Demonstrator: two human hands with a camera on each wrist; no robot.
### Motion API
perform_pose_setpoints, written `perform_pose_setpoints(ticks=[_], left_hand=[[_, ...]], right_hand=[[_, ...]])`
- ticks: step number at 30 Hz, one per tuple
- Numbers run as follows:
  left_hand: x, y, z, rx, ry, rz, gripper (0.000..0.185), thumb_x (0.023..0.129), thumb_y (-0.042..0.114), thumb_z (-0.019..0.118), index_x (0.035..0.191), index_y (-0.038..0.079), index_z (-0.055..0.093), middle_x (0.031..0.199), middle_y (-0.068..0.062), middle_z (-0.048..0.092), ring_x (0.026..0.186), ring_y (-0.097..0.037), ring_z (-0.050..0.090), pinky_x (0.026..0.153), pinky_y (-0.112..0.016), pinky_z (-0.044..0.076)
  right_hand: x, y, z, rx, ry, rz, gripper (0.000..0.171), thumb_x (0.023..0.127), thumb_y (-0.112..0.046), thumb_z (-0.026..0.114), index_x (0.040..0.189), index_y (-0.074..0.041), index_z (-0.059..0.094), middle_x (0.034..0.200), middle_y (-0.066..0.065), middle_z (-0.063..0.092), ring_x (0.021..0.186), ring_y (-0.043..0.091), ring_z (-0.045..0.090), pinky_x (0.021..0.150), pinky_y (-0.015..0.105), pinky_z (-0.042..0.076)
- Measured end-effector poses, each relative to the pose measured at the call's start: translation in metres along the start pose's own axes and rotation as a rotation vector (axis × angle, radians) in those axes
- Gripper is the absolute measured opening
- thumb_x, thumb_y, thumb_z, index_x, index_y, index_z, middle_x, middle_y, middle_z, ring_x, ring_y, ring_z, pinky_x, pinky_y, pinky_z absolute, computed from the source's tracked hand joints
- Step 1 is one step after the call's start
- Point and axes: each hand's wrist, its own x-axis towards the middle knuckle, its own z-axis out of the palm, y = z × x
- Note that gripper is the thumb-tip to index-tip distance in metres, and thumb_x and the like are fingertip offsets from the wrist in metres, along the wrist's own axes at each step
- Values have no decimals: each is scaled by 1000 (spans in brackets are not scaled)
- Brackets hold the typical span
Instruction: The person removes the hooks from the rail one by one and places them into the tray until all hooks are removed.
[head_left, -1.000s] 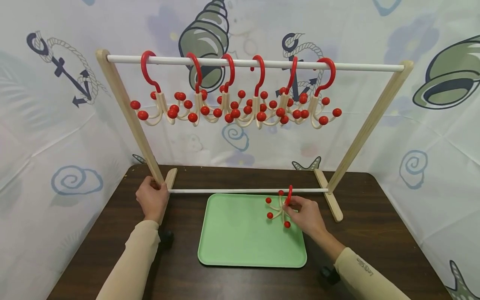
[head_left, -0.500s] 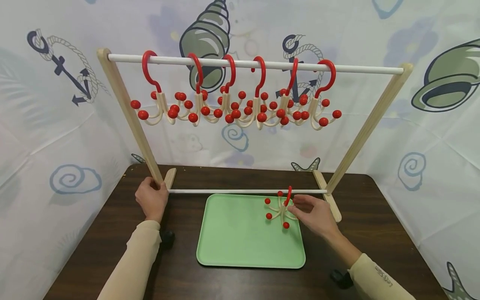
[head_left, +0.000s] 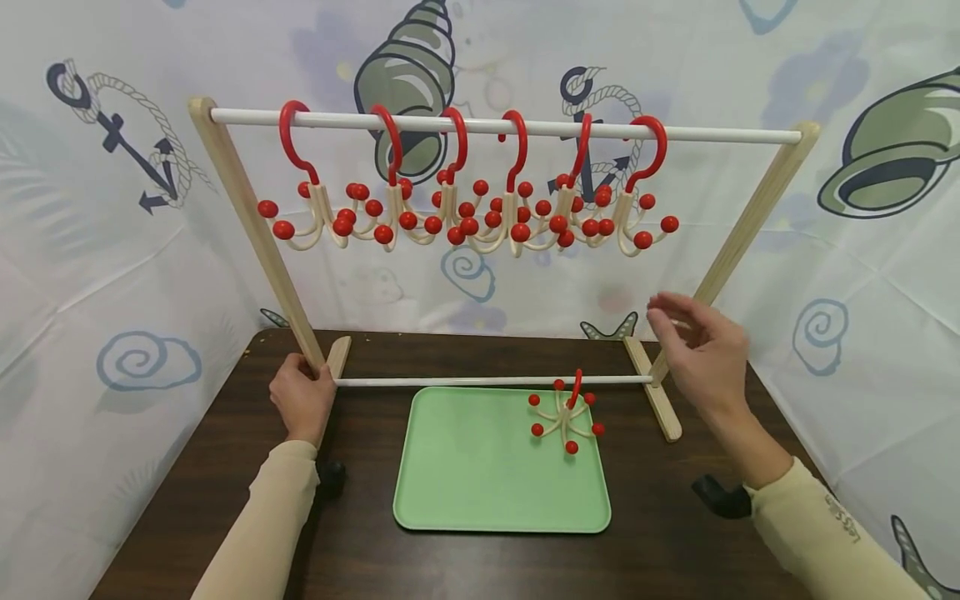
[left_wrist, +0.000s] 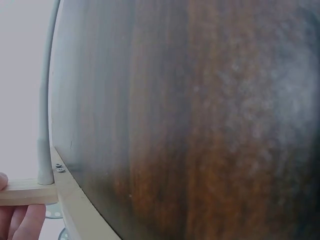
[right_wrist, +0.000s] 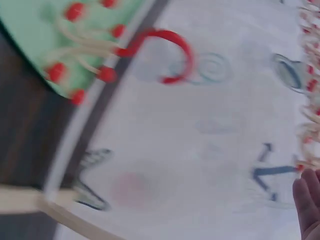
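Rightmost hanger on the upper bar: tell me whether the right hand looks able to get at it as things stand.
Likely yes: the right hand appears empty, lower and farther right than the rightmost hanger, and the head view shows nothing between them.

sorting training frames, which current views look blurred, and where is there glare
Head view: mostly sharp, the cream, red-hooked hanger on the light green rectangular tray showing clear edges; left wrist view: hazy, with pale sheen toward the right of the dark brown wood-grain tabletop; right wrist view: most blurred, that hanger and tray smeared.
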Motion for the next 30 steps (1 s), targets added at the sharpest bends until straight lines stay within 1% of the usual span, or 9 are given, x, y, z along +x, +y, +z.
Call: perform_pose_setpoints(ticks=[5,9,13,17,20,22,24,28,30], left_hand=[[2,-1,-2,4,0,-6,18,86,9,70,99,-2,66,87,-21,66,80,-39,61,81,-54,44],[3,0,-3,2,-6,-4,18,86,9,69,100,-2,65,87,-21,66,80,-39,61,81,-54,44],[2,1,-3,5,-8,-10,19,86,9,69,101,-2,66,89,-21,67,81,-39,61,82,-55,44],[2,0,-2,4,-3,-11,19,86,9,69,101,-2,66,89,-21,67,81,-39,61,81,-54,45],[1,0,-2,2,4,-10,18,86,9,69,100,-2,66,88,-21,67,80,-39,61,81,-54,45],[0,1,-1,-1,6,-9,18,87,9,69,101,-2,66,88,-21,67,81,-39,61,81,-55,45],[-1,3,-1,-2,9,-7,18,87,8,69,100,-2,66,88,-21,67,81,-39,61,82,-55,45],[-3,4,-1,-5,13,-1,17,86,8,69,99,-3,66,87,-21,66,80,-39,62,81,-55,45],[-3,4,-2,-5,18,2,16,86,7,69,98,-3,66,86,-21,66,79,-39,61,80,-55,45]], right_hand=[[45,-11,-7,-120,51,-97,22,88,5,65,109,11,68,104,22,70,96,7,66,84,19,50],[83,-10,-12,-223,37,-85,29,91,-8,68,119,-1,69,113,12,70,104,14,65,89,23,48],[115,-12,-10,-322,-78,55,42,91,-27,68,130,-11,65,122,8,67,111,22,64,94,32,48],[132,-9,-2,-402,-251,119,49,91,-32,67,133,-7,61,123,15,66,112,31,62,95,46,47],[137,-4,2,-421,-342,149,49,92,-34,66,130,-3,63,117,18,68,107,34,63,90,50,50],[139,-2,4,-430,-372,163,48,93,-35,65,128,-2,64,115,18,69,104,34,65,85,47,52],[140,0,5,-429,-389,171,47,93,-36,65,126,-2,65,114,17,69,102,33,67,78,37,54],[141,2,6,-411,-398,175,47,93,-36,66,125,-3,66,111,16,70,100,31,68,67,19,49],[141,3,7,-396,-404,179,46,93,-37,66,124,-2,66,109,17,71,98,31,69,64,15,47]])
